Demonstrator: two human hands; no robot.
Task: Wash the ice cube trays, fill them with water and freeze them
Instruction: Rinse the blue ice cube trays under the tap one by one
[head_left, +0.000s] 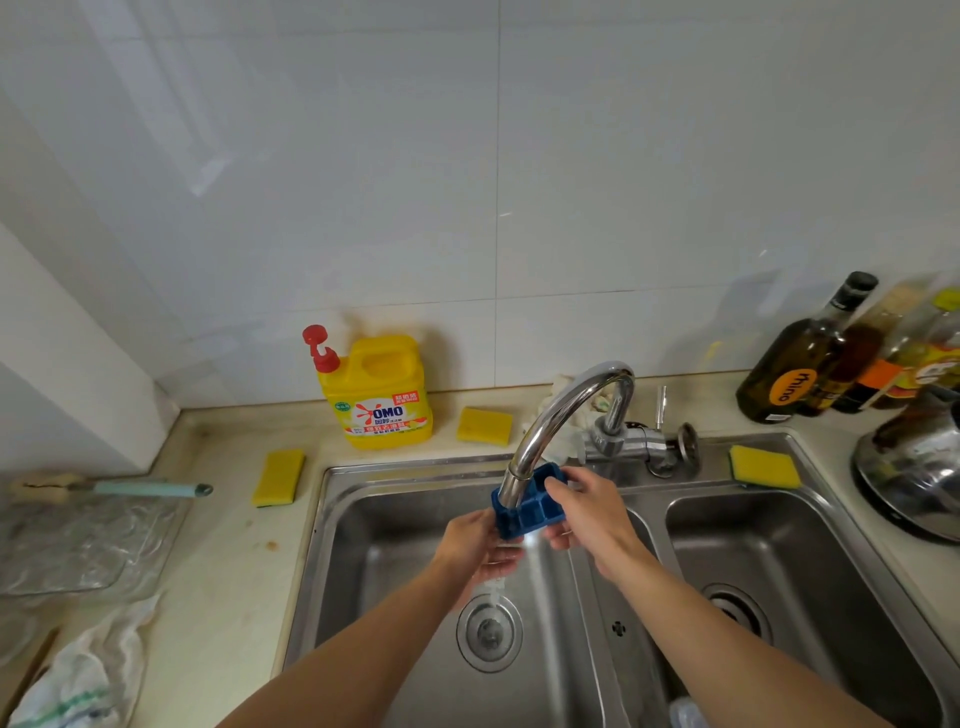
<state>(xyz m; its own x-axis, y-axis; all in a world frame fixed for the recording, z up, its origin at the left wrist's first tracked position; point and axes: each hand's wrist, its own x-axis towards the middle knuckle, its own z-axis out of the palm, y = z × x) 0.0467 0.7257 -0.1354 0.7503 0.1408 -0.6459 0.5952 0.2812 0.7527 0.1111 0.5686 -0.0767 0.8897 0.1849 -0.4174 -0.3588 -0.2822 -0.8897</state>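
Both hands, left hand (475, 540) and right hand (584, 512), grip a blue ice tray (530, 506) under the running tap (561, 415) above the sink (332, 545). Rinsing looks underway; filling and freezing remain.

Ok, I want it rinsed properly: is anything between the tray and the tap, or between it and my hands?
Nothing visible. The left hand and right hand grip the tray directly. The tap ends right above its compartments, and water runs off into the sink.
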